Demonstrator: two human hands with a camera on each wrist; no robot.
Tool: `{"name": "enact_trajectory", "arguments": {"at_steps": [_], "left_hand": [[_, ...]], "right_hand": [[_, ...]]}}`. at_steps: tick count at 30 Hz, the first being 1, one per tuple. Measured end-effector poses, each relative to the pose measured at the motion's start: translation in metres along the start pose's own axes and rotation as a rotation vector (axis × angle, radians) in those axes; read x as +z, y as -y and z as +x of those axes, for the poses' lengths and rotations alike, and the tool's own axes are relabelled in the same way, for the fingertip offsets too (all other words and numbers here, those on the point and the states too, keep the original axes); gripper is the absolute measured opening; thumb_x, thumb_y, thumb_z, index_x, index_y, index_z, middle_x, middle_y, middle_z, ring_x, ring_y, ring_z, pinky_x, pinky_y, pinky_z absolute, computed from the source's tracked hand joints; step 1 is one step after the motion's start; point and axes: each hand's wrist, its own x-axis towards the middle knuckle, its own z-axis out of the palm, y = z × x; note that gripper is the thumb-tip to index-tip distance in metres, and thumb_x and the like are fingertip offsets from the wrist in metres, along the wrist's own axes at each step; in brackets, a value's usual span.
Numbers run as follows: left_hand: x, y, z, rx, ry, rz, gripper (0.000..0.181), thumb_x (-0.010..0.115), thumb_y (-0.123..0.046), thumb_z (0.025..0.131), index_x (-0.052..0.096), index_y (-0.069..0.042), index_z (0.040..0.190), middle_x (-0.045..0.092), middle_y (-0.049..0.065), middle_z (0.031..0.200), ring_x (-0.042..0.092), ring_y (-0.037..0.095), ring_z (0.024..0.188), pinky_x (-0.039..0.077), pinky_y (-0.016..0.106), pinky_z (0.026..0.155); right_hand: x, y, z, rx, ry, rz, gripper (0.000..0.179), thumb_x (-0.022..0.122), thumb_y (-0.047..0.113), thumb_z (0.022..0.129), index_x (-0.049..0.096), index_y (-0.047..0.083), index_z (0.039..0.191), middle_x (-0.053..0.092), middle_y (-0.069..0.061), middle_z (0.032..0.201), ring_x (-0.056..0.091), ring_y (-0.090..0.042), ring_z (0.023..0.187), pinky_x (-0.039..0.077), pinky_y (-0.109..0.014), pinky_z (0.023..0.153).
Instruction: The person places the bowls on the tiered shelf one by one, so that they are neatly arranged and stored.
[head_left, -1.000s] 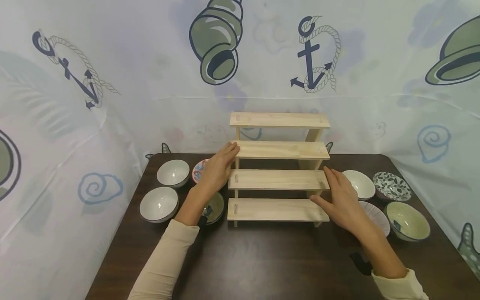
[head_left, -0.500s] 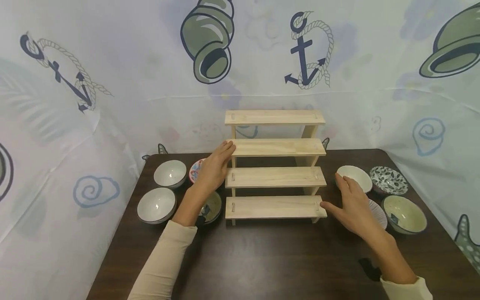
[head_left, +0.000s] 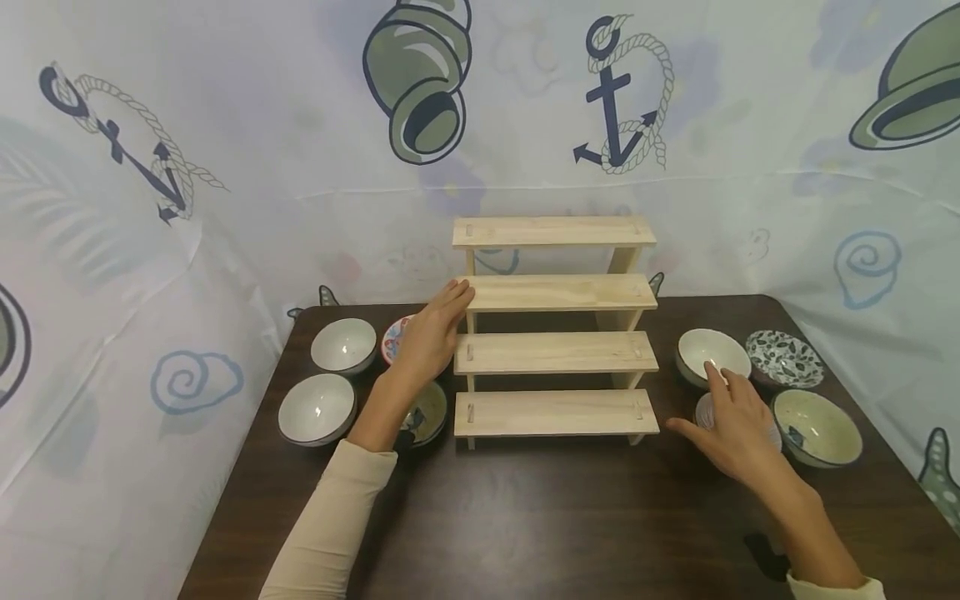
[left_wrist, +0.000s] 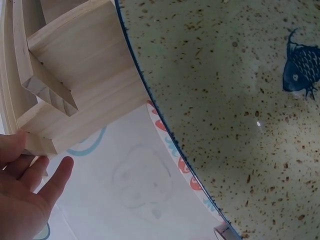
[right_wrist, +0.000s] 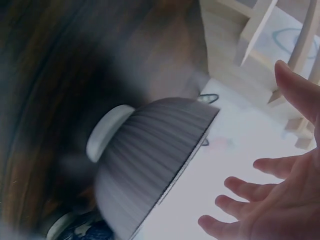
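Note:
A pale wooden stepped rack (head_left: 558, 353) with several shelves stands at the back middle of the table. My left hand (head_left: 429, 337) holds the left end of its second shelf from the top; in the left wrist view the thumb and fingers lie about the board's end. My right hand (head_left: 738, 429), fingers spread, hovers above a grey ribbed bowl (right_wrist: 155, 150) and partly hides it in the head view. The right wrist view shows a gap between fingers and bowl. Just behind that bowl is a white bowl (head_left: 712, 354).
Right of these stand a black-and-white patterned bowl (head_left: 784, 359) and a pale green bowl (head_left: 817, 427). On the left are two white bowls (head_left: 344, 345), a red-and-blue patterned bowl (head_left: 392, 339) and a speckled fish bowl (left_wrist: 240, 110), near my left forearm. Printed cloth hangs behind the dark table (head_left: 510, 517).
My right hand has left the rack's right side and moved right, over the ribbed bowl, its fingers spreading. The left hand has stayed on the rack.

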Motion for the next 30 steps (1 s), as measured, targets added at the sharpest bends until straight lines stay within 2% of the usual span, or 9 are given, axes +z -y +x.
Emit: {"name": "enact_trajectory", "arguments": {"at_steps": [7, 11, 17, 25, 30], "left_hand": [[0.000, -0.001, -0.001, -0.014, 0.024, -0.002, 0.043, 0.049, -0.011, 0.109, 0.051, -0.009, 0.152, 0.044, 0.007, 0.162, 0.037, 0.024, 0.155, 0.040, 0.050, 0.119], [0.000, -0.002, -0.001, -0.010, 0.021, 0.002, 0.043, 0.048, -0.012, 0.109, 0.050, -0.010, 0.152, 0.044, 0.006, 0.162, 0.036, 0.024, 0.155, 0.041, 0.050, 0.119], [-0.001, -0.003, 0.000, -0.011, 0.019, -0.001, 0.043, 0.049, -0.011, 0.109, 0.051, -0.009, 0.152, 0.044, 0.007, 0.162, 0.037, 0.024, 0.155, 0.040, 0.049, 0.120], [-0.001, -0.003, -0.002, -0.011, 0.012, -0.012, 0.043, 0.048, -0.011, 0.109, 0.051, -0.008, 0.152, 0.045, 0.008, 0.162, 0.037, 0.025, 0.154, 0.038, 0.048, 0.121], [-0.001, -0.002, -0.002, -0.006, 0.001, -0.015, 0.043, 0.049, -0.010, 0.109, 0.051, -0.008, 0.151, 0.046, 0.009, 0.161, 0.038, 0.025, 0.154, 0.038, 0.048, 0.121]], "right_hand": [[0.002, -0.014, -0.010, 0.066, 0.033, 0.014, 0.106, 0.081, 0.045, 0.086, 0.023, -0.009, 0.157, 0.029, -0.044, 0.149, 0.026, -0.061, 0.138, 0.023, -0.080, 0.101], [0.004, -0.024, -0.015, 0.090, 0.032, 0.007, 0.108, 0.078, 0.051, 0.087, 0.023, -0.009, 0.157, 0.029, -0.045, 0.148, 0.024, -0.062, 0.137, 0.021, -0.080, 0.100], [0.001, -0.033, -0.020, 0.125, 0.079, -0.013, 0.111, 0.076, 0.055, 0.087, 0.021, -0.011, 0.157, 0.027, -0.049, 0.148, 0.022, -0.067, 0.138, 0.020, -0.080, 0.102], [0.004, -0.045, -0.022, 0.144, 0.130, -0.047, 0.117, 0.074, 0.061, 0.086, 0.016, -0.009, 0.158, 0.028, -0.046, 0.149, 0.022, -0.068, 0.137, 0.023, -0.080, 0.101], [0.002, -0.049, -0.019, 0.149, 0.177, -0.036, 0.121, 0.073, 0.063, 0.086, 0.009, -0.008, 0.160, 0.023, -0.048, 0.151, 0.019, -0.069, 0.138, 0.021, -0.082, 0.102]]}}
